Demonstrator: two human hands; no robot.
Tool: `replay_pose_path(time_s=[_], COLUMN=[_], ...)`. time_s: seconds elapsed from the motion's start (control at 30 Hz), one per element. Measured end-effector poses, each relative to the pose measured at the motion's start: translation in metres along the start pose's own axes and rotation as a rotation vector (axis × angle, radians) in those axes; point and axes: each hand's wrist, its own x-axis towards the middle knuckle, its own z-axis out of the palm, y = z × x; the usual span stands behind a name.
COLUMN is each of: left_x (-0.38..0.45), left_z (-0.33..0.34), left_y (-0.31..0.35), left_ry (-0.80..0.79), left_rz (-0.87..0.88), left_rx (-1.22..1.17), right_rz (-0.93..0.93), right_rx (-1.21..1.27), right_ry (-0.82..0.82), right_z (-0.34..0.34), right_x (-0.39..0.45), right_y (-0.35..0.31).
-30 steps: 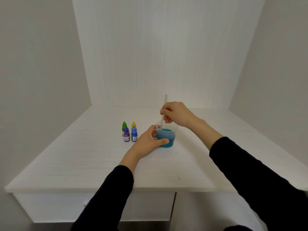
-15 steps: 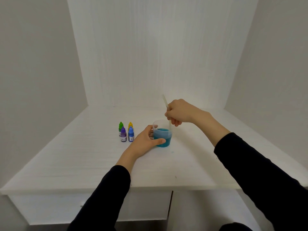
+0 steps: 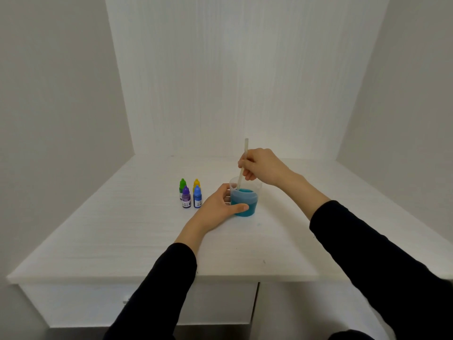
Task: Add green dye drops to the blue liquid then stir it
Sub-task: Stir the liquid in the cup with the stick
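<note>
White panelled walls enclosed a white tabletop on which all the materials stood. Your left hand curled round the near-left side of one clear plastic cup, thumb across its front, presumably to steady it against the push of stirring. The cup held the blue liquid, which filled roughly its lower two-thirds and looked teal. Your right hand, poised just above the cup's far rim, pinched one pale stirring stick between its fingertips; the stick leaned slightly and its lower end dipped into the liquid near the left wall, a hold that suits small circular strokes. Four dropper bottles stood in a tight square just beyond your left hand, to its left: one green dye bottle and one yellow bottle behind, one purple bottle and one blue bottle in front. All four wore their caps, which suggested the drops were already in and stirring was the step in hand.
</note>
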Motion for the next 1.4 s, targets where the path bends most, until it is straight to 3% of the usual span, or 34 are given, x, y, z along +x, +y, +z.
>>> replay_pose_path(time_s=[0.17,0.33,0.6,0.83,1.1,1.4], left_x=[0.001,0.001,0.0,0.0,0.0,-0.001], left_z=[0.0,0.0,0.0,0.0,0.0,0.0], left_y=[-0.001,-0.001,-0.002,0.0,0.0,0.001], left_ry=[0.005,-0.001,-0.002,0.0,0.004,-0.003], left_rz=[0.002,-0.004,0.005,-0.005,-0.004,-0.005], left_rx=[0.018,0.025,0.009,-0.01,0.016,0.027], right_rz=[0.052,0.095,0.097,0.014,0.024,0.107], right_rx=[-0.129,-0.3,-0.119,0.077,-0.059,-0.265], right_ry=[0.027,-0.055,-0.217,-0.119,0.031,-0.09], right_z=[-0.012,-0.025,-0.021,0.0,-0.006,-0.027], right_x=[-0.005,-0.011,-0.01,-0.002,-0.003,-0.011], right_y=[0.007,0.0,-0.02,-0.014,0.008,-0.001])
